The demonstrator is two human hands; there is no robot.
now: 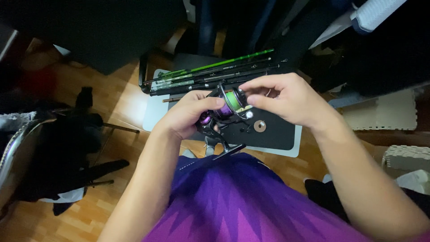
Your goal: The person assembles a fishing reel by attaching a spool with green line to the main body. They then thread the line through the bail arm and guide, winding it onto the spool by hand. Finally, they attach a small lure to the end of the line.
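Right now we hold a black spinning fishing reel point(222, 115) between both hands, just above our lap and in front of the purple shirt point(242, 201). Our left hand point(188, 114) wraps the reel's body from the left, its fingers curled closed around it and the thumb laid across the top near the purple part of the spool. Our right hand point(286, 98) comes in from the right, thumb and forefinger pinched together at the front of the spool, where the green line point(232, 99) is wound. Whether they grip the line itself or only the spool's lip, we cannot tell.

The reel's spool axis runs roughly left to right, between the two hands, so the spool's face lies toward our right fingertips and the body toward our left palm. The reel's foot point(229, 151) sticks down and toward us, touched by neither hand. The left hand carries the weight; the right is nearer the spool.

Beyond the hands, a black mat on a pale board point(286, 150) lies on the wooden floor point(80, 215), with a small round brownish disc point(260, 126) on it, just beside the reel. Several rod sections point(210, 74), green and dark, lie across the board's far edge.

Much of the reel is hidden by our fingers. The dim light also swallows its handle and bail, and the dark things at left are hard to make out.
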